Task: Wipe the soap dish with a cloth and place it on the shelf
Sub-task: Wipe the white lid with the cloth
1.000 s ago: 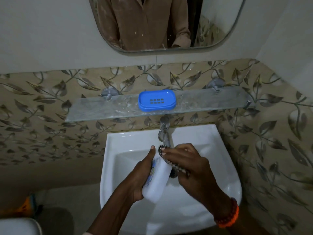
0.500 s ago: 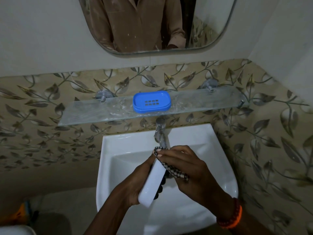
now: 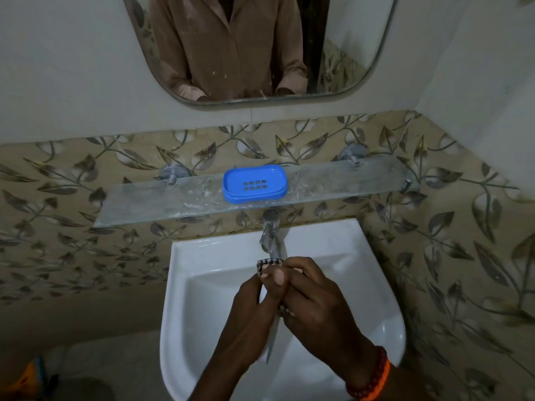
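- white plastic soap dish [image 3: 270, 341], smooth, seen nearly edge-on, held upright over the sink [image 3: 373, 287] between both hands
- left hand [image 3: 249, 319] wraps its fingers round the dish from the left side, thumb up near the top edge
- right hand [image 3: 315, 302] has fingers curled, pinching a checked cloth [image 3: 267, 263] against the top of the dish; dark-and-light weave, small check, a bit more of it shows between the palms
- beaded bracelet [image 3: 373, 377] on the right wrist, round orange and reddish beads
- blue plastic tray [image 3: 254, 184], rounded rectangle, two rows of small slots in the middle, sits on the shelf [image 3: 347, 180] roughly centred, above the tap
- shelf is a frosted glass slab, streaked and scratched, on two round metal brackets
- tap [image 3: 270, 233] is plain brushed metal, spout ends just behind the cloth
- sink is glossy white ceramic, squared back, rounded front
- wall tiles [image 3: 72, 198] beige with a grey-brown leaf and vine pattern
- mirror [image 3: 362, 39] has rounded corners and a thin metal rim, reflects a brown shirt
- no readable writing or brand on anything
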`<state>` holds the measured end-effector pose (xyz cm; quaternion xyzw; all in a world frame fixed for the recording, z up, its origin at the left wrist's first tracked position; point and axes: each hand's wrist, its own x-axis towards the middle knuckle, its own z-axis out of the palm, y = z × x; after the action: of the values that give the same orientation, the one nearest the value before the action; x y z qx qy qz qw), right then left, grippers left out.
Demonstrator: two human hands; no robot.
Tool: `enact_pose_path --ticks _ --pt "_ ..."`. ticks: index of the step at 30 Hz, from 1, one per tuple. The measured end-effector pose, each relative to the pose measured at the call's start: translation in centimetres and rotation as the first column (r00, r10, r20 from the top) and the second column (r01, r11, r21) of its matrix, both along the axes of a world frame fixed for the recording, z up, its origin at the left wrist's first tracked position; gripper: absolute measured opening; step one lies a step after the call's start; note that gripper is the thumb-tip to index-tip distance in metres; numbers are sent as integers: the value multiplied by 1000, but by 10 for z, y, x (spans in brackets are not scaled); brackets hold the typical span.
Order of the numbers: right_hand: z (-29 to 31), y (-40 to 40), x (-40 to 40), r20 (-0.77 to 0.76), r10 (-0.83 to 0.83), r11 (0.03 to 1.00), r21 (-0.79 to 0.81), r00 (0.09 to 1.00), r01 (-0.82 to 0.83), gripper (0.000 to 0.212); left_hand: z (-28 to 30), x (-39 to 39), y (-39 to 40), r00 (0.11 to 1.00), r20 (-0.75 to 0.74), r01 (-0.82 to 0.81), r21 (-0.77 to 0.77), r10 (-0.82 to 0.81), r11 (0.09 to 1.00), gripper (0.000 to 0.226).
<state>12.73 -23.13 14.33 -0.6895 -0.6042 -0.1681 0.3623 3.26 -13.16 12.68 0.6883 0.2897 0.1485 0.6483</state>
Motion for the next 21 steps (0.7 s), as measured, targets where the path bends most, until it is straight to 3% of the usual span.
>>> enact_pose_path --ticks 3,5,7,9,12,14,16,18,21 --pt "2 0 6 -143 11 999 35 990 -7 21 4 -1 -1 994 89 -86 223 68 971 66" --pt "2 -2 9 -291 9 998 59 957 9 25 7 -5 1 992 114 -85 273 56 958 81" --pt "3 -4 11 -557 0 993 96 831 65 27 5 -11 3 993 114 -68 345 30 936 112" --pt "2 -3 12 -677 0 991 96 736 88 27 4 -12 3 994 105 -48 383 9 923 115" --pt "2 -3 10 -471 40 992 123 881 20 35 4 -10 4 992 122 -16 299 -21 954 99" --pt "2 -6 7 -247 114 987 141 962 -81 37 5 -8 8 991 124 21 249 -54 968 108" --pt "2 -11 11 -115 182 979 111 977 -169 35 6 -9 13 985 138 67 236 -102 969 118" --pt "2 -13 16 -164 165 983 109 973 -148 42 7 -11 17 977 168 90 241 -133 966 121" --pt "1 -10 19 -488 85 984 177 869 3 39 8 -11 16 972 192 72 307 -136 949 126"
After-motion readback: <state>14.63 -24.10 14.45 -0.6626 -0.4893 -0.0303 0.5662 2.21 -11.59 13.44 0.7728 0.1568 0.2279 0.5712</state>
